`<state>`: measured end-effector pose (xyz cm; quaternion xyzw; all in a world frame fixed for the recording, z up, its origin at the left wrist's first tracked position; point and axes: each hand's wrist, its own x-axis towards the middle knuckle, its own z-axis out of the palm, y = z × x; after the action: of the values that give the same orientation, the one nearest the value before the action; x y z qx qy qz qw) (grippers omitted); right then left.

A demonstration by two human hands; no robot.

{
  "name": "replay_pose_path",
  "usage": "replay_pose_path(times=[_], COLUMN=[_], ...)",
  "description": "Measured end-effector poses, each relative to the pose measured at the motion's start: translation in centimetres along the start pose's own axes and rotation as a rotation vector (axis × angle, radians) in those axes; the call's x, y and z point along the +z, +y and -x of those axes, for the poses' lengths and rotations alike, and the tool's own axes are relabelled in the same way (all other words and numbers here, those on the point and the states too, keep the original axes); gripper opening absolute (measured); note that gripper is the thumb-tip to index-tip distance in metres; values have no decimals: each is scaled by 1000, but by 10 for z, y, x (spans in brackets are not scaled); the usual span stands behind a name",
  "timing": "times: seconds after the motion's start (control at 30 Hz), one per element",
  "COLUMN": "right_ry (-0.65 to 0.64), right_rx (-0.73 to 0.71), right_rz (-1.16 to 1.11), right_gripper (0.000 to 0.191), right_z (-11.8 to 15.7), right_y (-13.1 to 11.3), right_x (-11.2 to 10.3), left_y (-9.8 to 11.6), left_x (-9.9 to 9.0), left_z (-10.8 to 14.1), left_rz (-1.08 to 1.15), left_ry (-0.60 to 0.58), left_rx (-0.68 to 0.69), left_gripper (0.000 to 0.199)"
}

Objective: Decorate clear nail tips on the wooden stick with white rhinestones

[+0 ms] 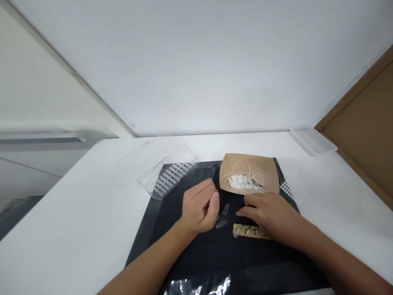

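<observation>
My left hand [201, 209] is closed like a fist above the black mat [190, 254]; anything within it is hidden. To its right lie loose clear false nail tips [221, 224], one [226, 209] lying apart near the tray. My right hand [267, 213] hovers over the right end of a tan strip [250, 231], its fingers loosely bent, pointing left and slightly apart, with nothing visible in them. Small metal pieces sit along that strip, and a clear nail tip [237, 231] rests at its left end. The hand covers the strip's other end.
A brown paper tray [225, 166] holds white scraps and thin sticks. Clear plastic sheets lie back left, with a case of nail tips [172, 178]. A sheet of white dots [296, 190] lies right; a clear plastic container [313, 141] stands by the wall and brown board.
</observation>
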<state>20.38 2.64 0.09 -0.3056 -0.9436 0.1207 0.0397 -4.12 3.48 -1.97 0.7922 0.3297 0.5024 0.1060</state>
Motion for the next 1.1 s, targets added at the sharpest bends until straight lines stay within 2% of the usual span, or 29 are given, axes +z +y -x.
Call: replay_pose_path(times=[0.33, 0.43, 0.53, 0.6, 0.7, 0.8, 0.87, 0.97, 1.1], right_ry=[35, 79, 224, 297, 336, 441, 490, 436, 366], right_rx=[67, 25, -17, -6, 83, 184, 192, 143, 93], right_rz=[-35, -37, -204, -362, -574, -846, -1021, -1177, -1242], right_gripper=[9, 11, 8, 7, 6, 34, 51, 56, 62], right_z=[1, 0, -1, 0, 1, 0, 0, -1, 1], right_y=[7, 8, 7, 5, 1, -2, -3, -4, -5], right_x=[10, 7, -4, -11, -15, -10, -6, -3, -6], left_y=[2, 2, 3, 5, 12, 20, 23, 23, 21], left_x=[1, 1, 1, 1, 3, 4, 4, 5, 5], left_z=[1, 0, -4, -7, -10, -11, -11, -10, -9], left_rz=[-20, -44, -14, 43, 139, 222, 283, 362, 402], left_ry=[-7, -72, -148, -154, -144, -165, -195, -222, -231], left_rx=[23, 32, 36, 40, 50, 22, -13, -45, -57], left_gripper=[32, 29, 18, 10, 15, 22, 24, 26, 29])
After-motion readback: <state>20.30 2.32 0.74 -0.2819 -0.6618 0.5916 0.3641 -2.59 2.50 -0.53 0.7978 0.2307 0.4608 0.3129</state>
